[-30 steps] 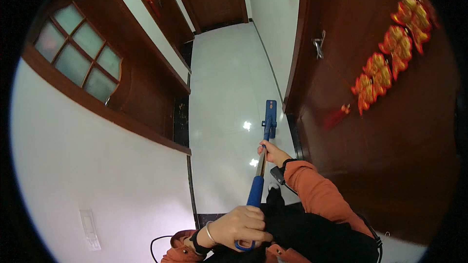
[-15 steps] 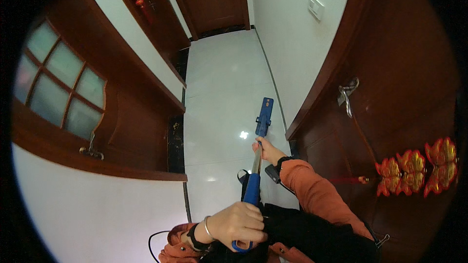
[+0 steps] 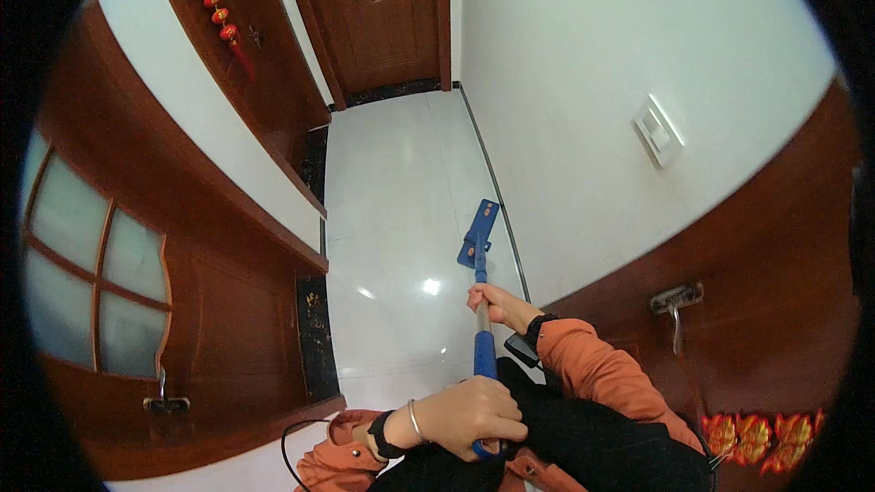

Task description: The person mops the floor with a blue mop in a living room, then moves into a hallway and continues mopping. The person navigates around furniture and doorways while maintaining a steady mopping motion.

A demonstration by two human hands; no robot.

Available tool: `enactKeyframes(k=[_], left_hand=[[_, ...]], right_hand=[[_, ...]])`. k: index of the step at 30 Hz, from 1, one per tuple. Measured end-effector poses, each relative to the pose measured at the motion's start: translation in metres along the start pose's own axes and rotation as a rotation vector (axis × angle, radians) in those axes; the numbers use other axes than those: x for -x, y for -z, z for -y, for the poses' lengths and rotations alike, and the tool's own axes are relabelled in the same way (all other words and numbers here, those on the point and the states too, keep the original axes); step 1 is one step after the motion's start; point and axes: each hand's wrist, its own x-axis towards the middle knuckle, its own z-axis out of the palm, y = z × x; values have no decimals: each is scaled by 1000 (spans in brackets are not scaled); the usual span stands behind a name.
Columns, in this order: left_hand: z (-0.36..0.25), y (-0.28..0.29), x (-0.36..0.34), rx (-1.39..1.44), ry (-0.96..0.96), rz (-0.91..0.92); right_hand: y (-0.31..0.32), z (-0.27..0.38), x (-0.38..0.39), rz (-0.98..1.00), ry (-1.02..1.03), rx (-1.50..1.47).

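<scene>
A flat mop with a blue rectangular head (image 3: 486, 218) lies on the white tiled floor (image 3: 392, 182), close to the right-hand wall. My left hand (image 3: 463, 415) is wrapped round the upper end of its blue handle (image 3: 485, 355), near my body. Farther down, my right hand (image 3: 499, 304) grips the metal pole just above the mop head's neck. The head sits at a slant, its far end tipped to the right. The underside of the head is hidden against the floor.
Brown wooden doors stand on the left (image 3: 241, 310), at the far end (image 3: 374, 18) and on the right (image 3: 747, 246). A light switch (image 3: 658, 131) is on the white right wall (image 3: 565, 82). Red lantern decorations (image 3: 212, 0) hang on the far left door.
My view has advanced along the corridor, so the side doors' handles sit lower in the picture. The mop head appears turned more aslant. Both hands keep their hold.
</scene>
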Motion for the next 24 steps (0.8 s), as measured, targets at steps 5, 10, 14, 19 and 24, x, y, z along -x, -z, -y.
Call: enactKeyframes(k=[5, 10, 14, 19, 24], left_hand=[[78, 84, -12, 11, 1, -81], [161, 188, -41, -39, 35, -118], [224, 269, -87, -37, 61, -52], [291, 393, -109, 14, 93, -217], [370, 467, -118, -9, 100, -201]], right_hand=[[-57, 87, -69, 101, 10, 130], [-139, 195, -134, 114, 16, 155], [-195, 273, -156, 94, 62, 226], [-300, 372, -217, 99, -34, 139], [-350, 450, -285, 170, 1, 165]])
